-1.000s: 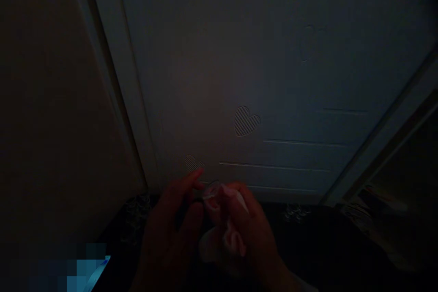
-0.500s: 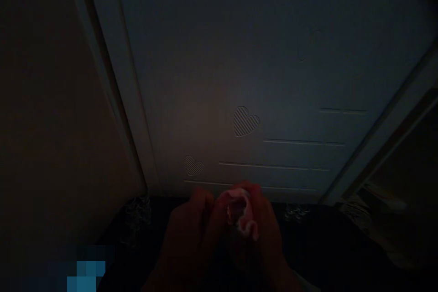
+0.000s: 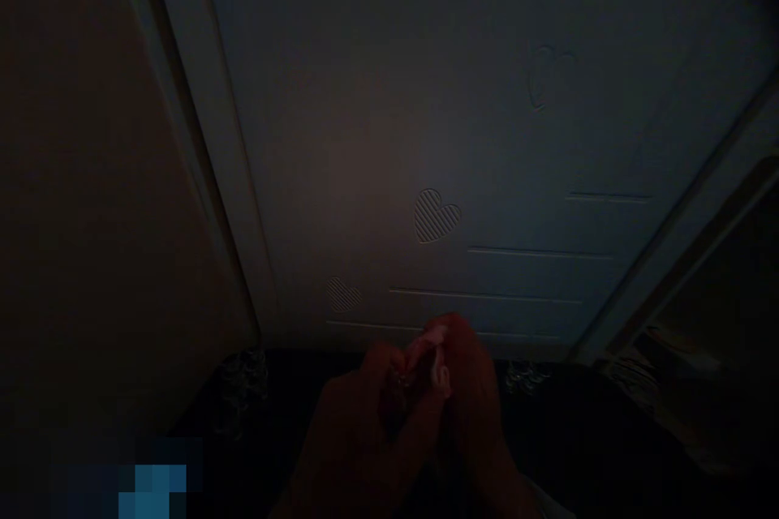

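The scene is very dark. My left hand (image 3: 353, 430) and my right hand (image 3: 475, 405) are pressed together low in the middle of the view. Between their fingertips sits a small pale pinkish thing (image 3: 433, 357), soft-looking; I cannot make out what it is. Both hands have their fingers curled round it. They hover over a dark surface (image 3: 578, 438) in front of a white panel.
A white door-like panel (image 3: 487, 138) with striped heart shapes (image 3: 436, 216) and thin horizontal grooves fills the background. A pale wall (image 3: 91, 219) stands at the left. Small clear glinting items (image 3: 243, 377) lie on the dark surface at left and right.
My left hand's fingers, spread a second ago, have closed in against my right hand. Both hands shifted slightly right and up, and the pale thing is more covered.
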`<state>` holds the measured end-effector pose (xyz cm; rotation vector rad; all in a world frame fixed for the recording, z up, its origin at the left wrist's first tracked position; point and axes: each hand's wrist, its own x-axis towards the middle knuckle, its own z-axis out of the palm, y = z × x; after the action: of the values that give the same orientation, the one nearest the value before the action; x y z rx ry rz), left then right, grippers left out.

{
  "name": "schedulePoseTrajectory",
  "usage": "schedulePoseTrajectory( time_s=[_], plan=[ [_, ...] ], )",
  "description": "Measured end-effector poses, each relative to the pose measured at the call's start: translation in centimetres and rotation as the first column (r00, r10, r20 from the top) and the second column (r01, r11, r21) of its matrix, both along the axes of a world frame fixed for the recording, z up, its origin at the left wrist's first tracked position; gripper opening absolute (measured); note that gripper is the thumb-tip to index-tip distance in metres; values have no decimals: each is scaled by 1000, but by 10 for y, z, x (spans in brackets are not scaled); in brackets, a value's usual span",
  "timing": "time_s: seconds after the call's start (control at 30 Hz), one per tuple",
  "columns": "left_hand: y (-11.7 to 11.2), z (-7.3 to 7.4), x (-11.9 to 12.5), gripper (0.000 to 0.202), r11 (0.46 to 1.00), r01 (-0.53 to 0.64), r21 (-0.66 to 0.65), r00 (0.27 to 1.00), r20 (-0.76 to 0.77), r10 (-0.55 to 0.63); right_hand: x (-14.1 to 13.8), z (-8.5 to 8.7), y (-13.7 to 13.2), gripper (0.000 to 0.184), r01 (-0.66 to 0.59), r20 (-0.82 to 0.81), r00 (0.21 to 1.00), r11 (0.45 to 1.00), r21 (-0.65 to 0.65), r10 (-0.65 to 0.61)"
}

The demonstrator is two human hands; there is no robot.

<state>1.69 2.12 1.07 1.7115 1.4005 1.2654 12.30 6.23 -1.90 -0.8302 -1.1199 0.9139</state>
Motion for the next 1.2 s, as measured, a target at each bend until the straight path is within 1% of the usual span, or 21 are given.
schedulePoseTrajectory(
  time_s=[0.07,0.13,0.2,0.27,0.33,0.43,0.53,0.57,0.63,0.73,0.8,0.87,0.93,1.0,1.03,1.07,1.13,1.2],
  plan=[
    [-1,0,-2,15,998,44,35,999,-22,-44,0,7,0,42,-25,-23,999,1000,-8,24],
    [-1,-1,-5,16,996,79,42,996,-37,-77,-1,13,0,43,-38,-84,996,998,-54,34],
    [0,-1,-7,16,996,90,5,995,-42,-89,-4,17,0,44,-53,-150,988,993,-103,38],
    [2,-2,-8,14,995,95,-42,995,-19,-96,-5,18,1,43,-76,-188,981,990,-115,54],
    [6,-4,-8,13,991,108,-82,994,37,-105,-6,17,2,41,-78,-202,978,993,-87,59],
    [11,-10,-11,21,984,146,-98,983,130,-133,-3,12,2,34,-109,-181,978,994,0,108],
    [15,-15,-15,29,980,188,-68,958,234,-167,1,7,0,22,-244,-125,960,967,72,251],
    [15,-16,-16,31,979,196,-55,942,288,-173,3,6,0,21,-287,-104,949,953,97,296],
    [15,-16,-17,34,980,198,-37,899,406,-166,6,6,-2,25,-331,-55,938,934,137,341],
    [13,-16,-16,34,985,164,-58,843,526,-109,7,7,-6,32,-378,-18,924,918,120,382],
    [14,-16,-16,37,985,141,-101,832,551,-63,7,8,-8,30,-433,-43,898,898,80,437],
    [16,-18,-18,38,983,138,-121,833,550,-49,6,8,-10,25,-453,-70,887,889,70,457],
    [17,-18,-20,32,979,172,-112,857,507,-93,5,8,-11,20,-433,-75,895,897,85,439],
    [16,-17,-20,26,972,217,-89,881,447,-156,6,7,-10,16,-401,-40,913,910,102,407],
    [15,-16,-19,27,971,229,-73,886,429,-177,7,7,-9,15,-376,-10,925,920,106,379],
    [13,-14,-18,30,977,206,-61,884,440,-159,8,5,-7,13,-333,23,943,937,106,333],
    [10,-11,-15,31,976,207,-60,882,442,-160,10,3,-5,9,-210,80,976,974,84,203],
    [6,-9,-12,29,968,243,-63,885,424,-195,10,2,-3,6,-105,104,990,993,62,98]
  ],
)
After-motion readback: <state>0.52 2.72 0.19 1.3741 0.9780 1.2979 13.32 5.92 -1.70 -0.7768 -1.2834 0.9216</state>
